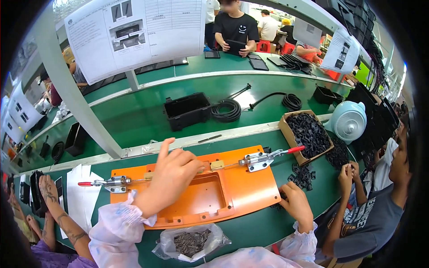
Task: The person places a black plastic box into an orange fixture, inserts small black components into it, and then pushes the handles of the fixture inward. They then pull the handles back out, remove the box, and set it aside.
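An orange fixture plate (pixel 250 187) with a sunken rectangular middle lies on the green bench. Over its rear left part is my left hand (pixel 174 174), the little finger raised and the other fingers bent together in a pinch; whatever sits in the fingertips is too small to make out. My right hand (pixel 296 203) is at the plate's right edge, fingers curled down beside small dark parts, their tips partly hidden. Toggle clamps with red handles are mounted at both ends, the right clamp (pixel 259 161) and the left clamp (pixel 117 183). An open plastic bag of metal pins (pixel 192 242) lies in front.
A cardboard box of black plastic parts (pixel 308 134) stands at the right, with loose black clips (pixel 302 176) before it and a light-blue fan (pixel 349 121) beyond. Behind the rail are a black case (pixel 187 110) and coiled cable (pixel 226 110). Co-workers sit close on both sides.
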{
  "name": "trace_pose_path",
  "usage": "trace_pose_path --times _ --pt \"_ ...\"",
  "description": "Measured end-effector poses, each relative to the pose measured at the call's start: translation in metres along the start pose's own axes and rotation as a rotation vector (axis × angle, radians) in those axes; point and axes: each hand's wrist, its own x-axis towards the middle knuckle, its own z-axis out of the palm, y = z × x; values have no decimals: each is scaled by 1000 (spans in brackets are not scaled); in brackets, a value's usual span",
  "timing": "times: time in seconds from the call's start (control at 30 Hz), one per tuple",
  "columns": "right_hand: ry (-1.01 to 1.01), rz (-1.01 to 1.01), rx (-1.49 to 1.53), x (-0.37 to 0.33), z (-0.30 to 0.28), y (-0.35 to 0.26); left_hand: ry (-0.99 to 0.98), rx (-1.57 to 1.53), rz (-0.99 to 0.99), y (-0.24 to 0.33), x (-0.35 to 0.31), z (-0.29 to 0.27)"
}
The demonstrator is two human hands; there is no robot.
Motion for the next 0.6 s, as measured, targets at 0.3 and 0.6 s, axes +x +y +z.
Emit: trace_pose_path --times 0.3,0.6 --pt "16 -8 157 3 2 21 -76 0 -38 -12 9 18" --pt "412 68 368 8 3 9 -105 57 54 10 12 27"
